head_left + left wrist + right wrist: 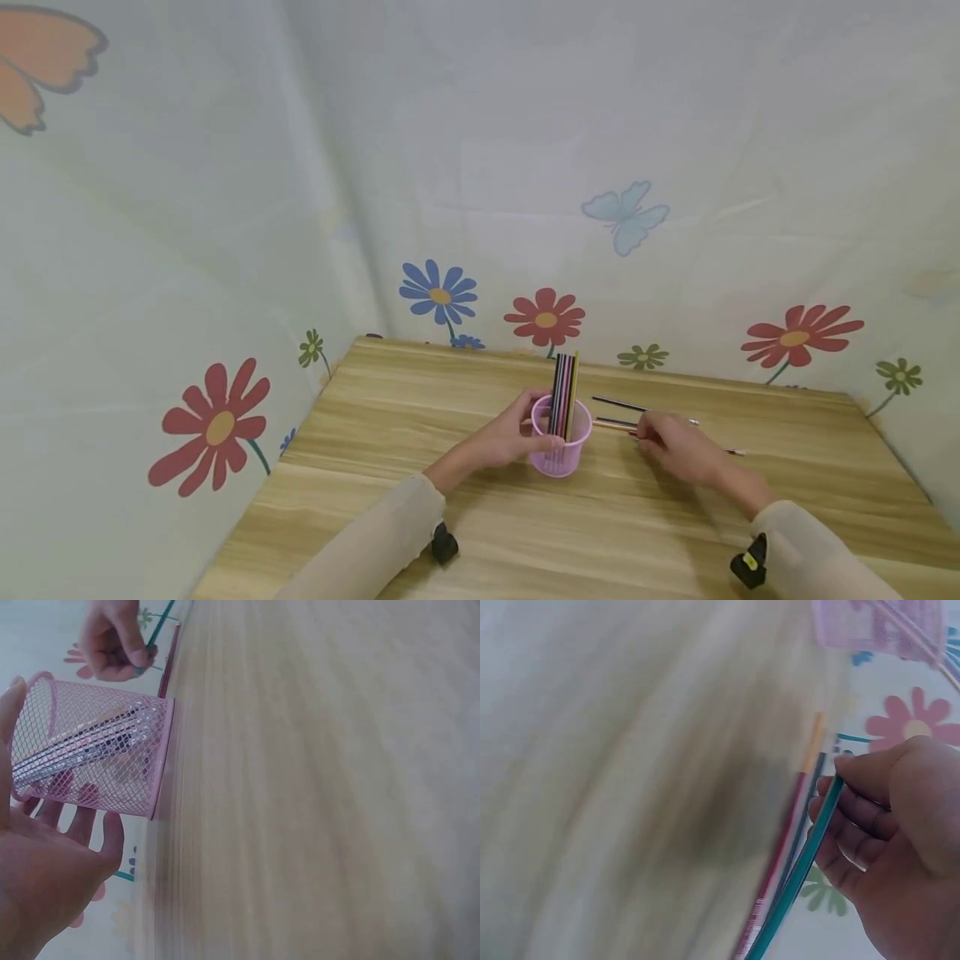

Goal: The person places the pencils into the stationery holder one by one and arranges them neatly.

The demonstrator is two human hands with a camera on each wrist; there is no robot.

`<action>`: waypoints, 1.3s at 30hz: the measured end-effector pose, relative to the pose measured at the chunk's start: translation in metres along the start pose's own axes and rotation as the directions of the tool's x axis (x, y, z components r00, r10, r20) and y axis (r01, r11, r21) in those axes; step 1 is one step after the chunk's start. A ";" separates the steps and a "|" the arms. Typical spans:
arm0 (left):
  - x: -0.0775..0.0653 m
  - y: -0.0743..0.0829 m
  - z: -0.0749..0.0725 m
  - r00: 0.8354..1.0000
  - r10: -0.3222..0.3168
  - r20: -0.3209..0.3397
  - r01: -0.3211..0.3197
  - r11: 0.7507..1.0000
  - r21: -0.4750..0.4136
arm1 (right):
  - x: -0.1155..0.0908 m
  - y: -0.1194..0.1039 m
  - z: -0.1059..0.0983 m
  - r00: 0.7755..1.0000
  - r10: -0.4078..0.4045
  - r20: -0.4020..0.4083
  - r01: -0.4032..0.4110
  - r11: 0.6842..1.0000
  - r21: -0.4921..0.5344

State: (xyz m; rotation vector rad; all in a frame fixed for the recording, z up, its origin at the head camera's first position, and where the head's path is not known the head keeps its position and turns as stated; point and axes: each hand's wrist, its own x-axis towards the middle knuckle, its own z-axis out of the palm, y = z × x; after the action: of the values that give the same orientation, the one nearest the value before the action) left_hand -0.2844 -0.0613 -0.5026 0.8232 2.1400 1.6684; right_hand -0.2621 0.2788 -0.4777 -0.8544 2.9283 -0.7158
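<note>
A pink mesh pencil cup point(557, 467) stands on the table, with a bunch of pencils point(564, 392) leaning in it. My left hand point(504, 440) grips the cup from the left, thumb at the front near the rim and fingers around the far side. To the right of the cup, my right hand point(678, 450) pinches a teal pencil point(804, 866) between thumb and fingertips. In the right wrist view, a pencil with a dark red and orange barrel point(784, 840) and a dark blue one point(801, 825) lie beside the teal pencil.
The wood-grain table point(360, 500) meets a pale cloth backdrop point(480, 167) printed with flowers and butterflies along its back and sides. A dark pencil point(618, 404) lies on the table behind my right hand.
</note>
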 end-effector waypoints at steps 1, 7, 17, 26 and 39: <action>0.000 0.000 0.000 1.000 0.000 0.000 0.000 1.000 -0.002 | 0.001 -0.002 -0.004 1.000 0.013 0.011 -0.013 1.000 0.024; 0.000 -0.002 -0.001 1.000 0.006 0.011 -0.006 1.000 -0.005 | 0.009 -0.008 -0.030 0.999 -0.035 0.007 0.034 0.988 0.151; 0.001 -0.002 -0.004 1.000 0.001 0.014 -0.001 1.000 -0.009 | 0.028 -0.036 -0.070 0.985 -0.051 -0.164 0.088 0.971 0.222; 0.001 0.001 -0.004 1.000 -0.007 0.019 0.007 1.000 -0.013 | 0.047 -0.069 -0.096 0.958 0.003 -0.288 0.099 0.935 0.339; 0.001 0.000 -0.005 1.000 0.000 0.017 0.000 1.000 0.002 | 0.075 -0.113 -0.098 0.865 0.053 -0.499 0.263 0.799 0.541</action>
State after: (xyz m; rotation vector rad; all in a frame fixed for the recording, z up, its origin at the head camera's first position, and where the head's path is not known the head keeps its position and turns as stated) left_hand -0.2884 -0.0643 -0.5013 0.8351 2.1308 1.6527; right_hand -0.2813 0.1981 -0.3329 -0.8564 2.6971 -1.9998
